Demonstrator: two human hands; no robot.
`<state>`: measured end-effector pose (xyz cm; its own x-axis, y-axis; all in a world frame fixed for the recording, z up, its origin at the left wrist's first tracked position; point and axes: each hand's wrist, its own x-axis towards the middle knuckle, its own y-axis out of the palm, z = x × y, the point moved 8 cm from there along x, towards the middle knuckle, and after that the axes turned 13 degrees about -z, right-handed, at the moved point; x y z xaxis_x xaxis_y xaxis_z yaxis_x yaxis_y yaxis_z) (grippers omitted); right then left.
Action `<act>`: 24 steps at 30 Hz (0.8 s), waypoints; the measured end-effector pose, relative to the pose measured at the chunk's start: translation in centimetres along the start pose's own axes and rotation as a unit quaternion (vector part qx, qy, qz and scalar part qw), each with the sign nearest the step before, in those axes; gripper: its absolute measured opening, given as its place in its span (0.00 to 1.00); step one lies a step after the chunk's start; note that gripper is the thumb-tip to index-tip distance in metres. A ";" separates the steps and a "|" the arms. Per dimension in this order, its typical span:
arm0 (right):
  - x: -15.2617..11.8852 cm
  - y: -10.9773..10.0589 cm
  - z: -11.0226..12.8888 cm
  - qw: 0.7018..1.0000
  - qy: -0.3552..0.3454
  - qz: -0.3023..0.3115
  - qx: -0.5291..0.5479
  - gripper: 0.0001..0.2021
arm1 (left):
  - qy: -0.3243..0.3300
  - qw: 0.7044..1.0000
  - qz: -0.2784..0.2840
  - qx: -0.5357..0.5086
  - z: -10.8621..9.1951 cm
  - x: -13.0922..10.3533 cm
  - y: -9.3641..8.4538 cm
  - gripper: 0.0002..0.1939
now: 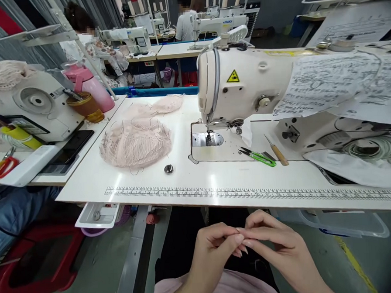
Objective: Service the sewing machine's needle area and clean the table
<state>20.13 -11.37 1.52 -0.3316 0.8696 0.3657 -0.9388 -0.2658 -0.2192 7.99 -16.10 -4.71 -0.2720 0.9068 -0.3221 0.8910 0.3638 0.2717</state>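
Over my lap, just below the front edge of the sewing table, my left hand (pixel 215 246) and my right hand (pixel 276 240) meet with their fingertips pinched together. Whatever lies between the fingers is too small or too hidden to make out. Behind them stands a white sewing machine (pixel 244 78), its needle plate (pixel 208 139) bare of fabric. A small round metal bobbin case (pixel 168 169) rests on the tabletop, left of the machine. Beyond it lies a heap of pale pink lace fabric (pixel 136 143).
Green thread snips (pixel 257 157) and a wooden-handled awl (pixel 277 150) lie by the machine bed. A printed ruler (pixel 214 192) runs along the table's front edge. At left are a pink flask (pixel 89 84), a phone (pixel 71 146) and red-handled scissors (pixel 6 167). Several people sit nearby.
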 end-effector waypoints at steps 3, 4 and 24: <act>0.6 0.0 1.0 0.998 -0.042 -0.009 -0.047 0.11 | 0.057 0.994 0.032 0.085 -0.8 -0.3 0.1 0.16; 0.7 0.0 1.4 0.996 -0.063 -0.008 -0.068 0.09 | 0.058 0.990 0.064 0.111 -0.9 -0.6 0.4 0.17; 2.7 -7.2 -1.0 0.968 -0.076 -0.079 -0.225 0.12 | 0.221 0.733 -0.028 0.642 -16.2 19.9 0.5 0.12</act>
<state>26.05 -6.67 3.14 -0.2290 0.8046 0.5479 -0.8548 0.1031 -0.5086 -2.92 5.57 3.74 -0.1595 0.9818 0.1032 0.4041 0.1603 -0.9005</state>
